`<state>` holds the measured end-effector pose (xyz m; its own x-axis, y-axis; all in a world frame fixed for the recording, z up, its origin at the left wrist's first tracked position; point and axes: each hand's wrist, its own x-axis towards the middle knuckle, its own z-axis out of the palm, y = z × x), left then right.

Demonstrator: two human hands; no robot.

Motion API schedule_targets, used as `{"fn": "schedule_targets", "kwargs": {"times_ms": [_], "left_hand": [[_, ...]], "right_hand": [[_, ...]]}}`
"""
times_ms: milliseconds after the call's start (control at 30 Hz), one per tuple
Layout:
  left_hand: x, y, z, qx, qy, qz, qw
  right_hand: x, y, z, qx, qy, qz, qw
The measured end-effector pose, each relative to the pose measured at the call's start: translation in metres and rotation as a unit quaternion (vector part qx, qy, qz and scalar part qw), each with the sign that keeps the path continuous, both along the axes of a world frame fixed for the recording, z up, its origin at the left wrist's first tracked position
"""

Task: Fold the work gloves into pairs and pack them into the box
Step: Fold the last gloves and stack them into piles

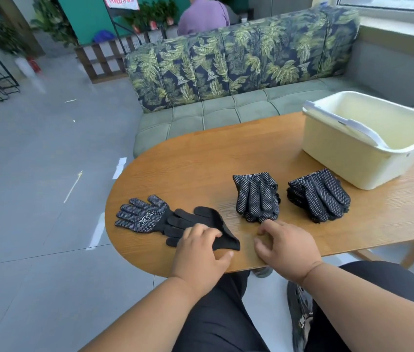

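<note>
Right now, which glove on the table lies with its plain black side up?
The glove under the left hand, nearest the table edge: the plain black glove. Every other glove shows white dots.

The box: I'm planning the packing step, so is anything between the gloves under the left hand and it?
Yes. Two glove stacks sit on the table between the loose gloves at the left hand and the box; its opening looks unobstructed.
</note>
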<state>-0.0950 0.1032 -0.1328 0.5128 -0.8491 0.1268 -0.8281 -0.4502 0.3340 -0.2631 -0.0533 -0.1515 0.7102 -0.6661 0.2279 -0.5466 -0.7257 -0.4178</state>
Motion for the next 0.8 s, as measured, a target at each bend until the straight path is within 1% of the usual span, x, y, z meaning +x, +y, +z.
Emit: {"fn": "schedule_targets", "kwargs": {"times_ms": [67, 133, 233, 300, 400, 533, 633, 700, 767, 800], "left_hand": [[-0.001, -0.003, -0.003, 0.025, -0.015, -0.025, 0.999], [-0.002, -0.005, -0.006, 0.025, -0.029, -0.034, 0.999], [-0.003, -0.009, -0.01, 0.013, -0.059, -0.053, 0.997], [-0.002, -0.012, -0.014, -0.013, -0.058, -0.063, 0.996], [0.0, -0.013, -0.02, -0.048, -0.029, -0.078, 0.995], [-0.009, -0.008, -0.013, -0.019, 0.037, -0.097, 0.994], [-0.013, -0.003, -0.003, -0.032, 0.088, -0.11, 0.99], [-0.004, -0.001, 0.004, -0.069, 0.125, -0.066, 0.988], [0.016, 0.001, 0.01, -0.117, 0.121, 0.012, 0.986], [0.03, 0.003, 0.013, -0.12, 0.109, 0.057, 0.985]], "right_hand": [[0.001, 0.0, -0.002, -0.008, -0.006, 0.002, 1.0], [0.0, 0.001, -0.002, -0.012, -0.01, 0.004, 1.0], [-0.003, 0.001, -0.003, -0.022, -0.017, 0.01, 1.0], [-0.003, 0.002, -0.003, -0.029, -0.022, 0.013, 0.999], [-0.003, 0.003, -0.001, -0.036, -0.033, 0.024, 0.999], [-0.004, 0.002, -0.005, -0.034, -0.038, 0.063, 0.997], [-0.005, 0.0, -0.01, -0.041, -0.041, 0.109, 0.992], [-0.004, 0.001, -0.012, -0.051, -0.045, 0.123, 0.99], [-0.005, 0.0, -0.012, -0.044, -0.046, 0.117, 0.991], [-0.005, 0.0, -0.012, -0.037, -0.043, 0.111, 0.992]]}}
